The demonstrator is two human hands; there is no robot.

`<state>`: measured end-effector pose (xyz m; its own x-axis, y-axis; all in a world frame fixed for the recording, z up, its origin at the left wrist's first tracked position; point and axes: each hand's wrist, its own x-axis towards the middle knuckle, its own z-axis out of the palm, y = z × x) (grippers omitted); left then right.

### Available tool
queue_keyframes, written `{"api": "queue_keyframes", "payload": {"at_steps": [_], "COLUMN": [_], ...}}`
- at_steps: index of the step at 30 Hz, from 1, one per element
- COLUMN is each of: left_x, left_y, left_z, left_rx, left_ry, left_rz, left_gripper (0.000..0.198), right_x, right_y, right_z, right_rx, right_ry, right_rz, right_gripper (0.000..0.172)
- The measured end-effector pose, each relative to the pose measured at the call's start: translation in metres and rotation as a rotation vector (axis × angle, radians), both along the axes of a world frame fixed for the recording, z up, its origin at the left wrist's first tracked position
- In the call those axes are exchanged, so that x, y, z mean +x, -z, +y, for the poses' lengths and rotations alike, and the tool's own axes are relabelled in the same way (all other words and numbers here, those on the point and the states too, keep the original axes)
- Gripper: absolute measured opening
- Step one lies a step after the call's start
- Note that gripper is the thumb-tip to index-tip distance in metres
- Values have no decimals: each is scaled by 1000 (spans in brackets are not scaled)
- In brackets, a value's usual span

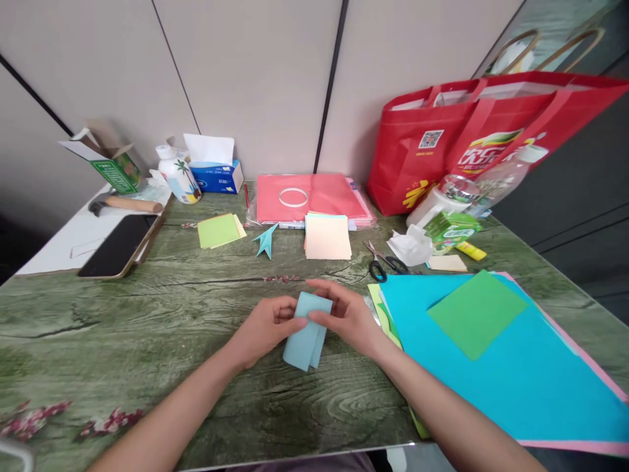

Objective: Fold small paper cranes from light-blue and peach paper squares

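Note:
A folded piece of light blue paper point(305, 334) is held just over the table between my two hands. My left hand point(268, 328) pinches its left edge, thumb lying on top and fingers curled behind. From the other side my right hand point(351, 318) grips the upper right part, its thumb tip close to the left thumb. The paper is doubled into a narrow strip, with a second layer showing along its lower right. Beyond the hands lie a folded blue paper figure point(266, 241) and a stack of pale square sheets point(327, 237).
Black-handled scissors point(383, 262) lie right of the stack. Large blue sheets point(472, 387) with a green square point(477, 314) cover the right side. A red bag point(442, 144) and a tissue box point(216, 176) stand at the back; a phone point(119, 246) and hammer point(125, 203) are left.

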<state>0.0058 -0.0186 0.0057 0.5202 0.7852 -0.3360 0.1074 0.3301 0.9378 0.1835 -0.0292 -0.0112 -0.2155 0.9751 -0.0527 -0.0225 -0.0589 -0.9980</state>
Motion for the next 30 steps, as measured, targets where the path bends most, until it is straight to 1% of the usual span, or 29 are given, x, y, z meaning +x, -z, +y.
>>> {"api": "queue_keyframes", "payload": {"at_steps": [2, 4, 9, 13, 17, 24, 30], "left_x": [2, 4, 5, 4, 4, 5, 4], "left_y": [-1, -3, -8, -9, -10, -11, -11], "left_z": [-3, -5, -5, -4, -4, -4, -5], "left_rx": [-8, -17, 13, 10, -28, -17, -2], "left_ry": [-24, -47, -66, -131, -145, -182, -196], "left_rz": [6, -4, -31, -24, -24, -9, -5], "left_gripper": [28, 31, 21, 24, 27, 25, 22], "right_x": [-1, 0, 0, -2, -3, -2, -2], "right_y": [-1, -2, -6, -5, -5, -10, -12], "right_z": [0, 0, 0, -1, -1, -2, -2], "right_rx": [-33, -63, -98, -67, -56, -40, -39], "right_ry": [70, 107, 99, 108, 148, 179, 169], "right_rz": [13, 21, 50, 74, 47, -3, 3], "right_gripper": [47, 47, 43, 34, 21, 20, 16]}}
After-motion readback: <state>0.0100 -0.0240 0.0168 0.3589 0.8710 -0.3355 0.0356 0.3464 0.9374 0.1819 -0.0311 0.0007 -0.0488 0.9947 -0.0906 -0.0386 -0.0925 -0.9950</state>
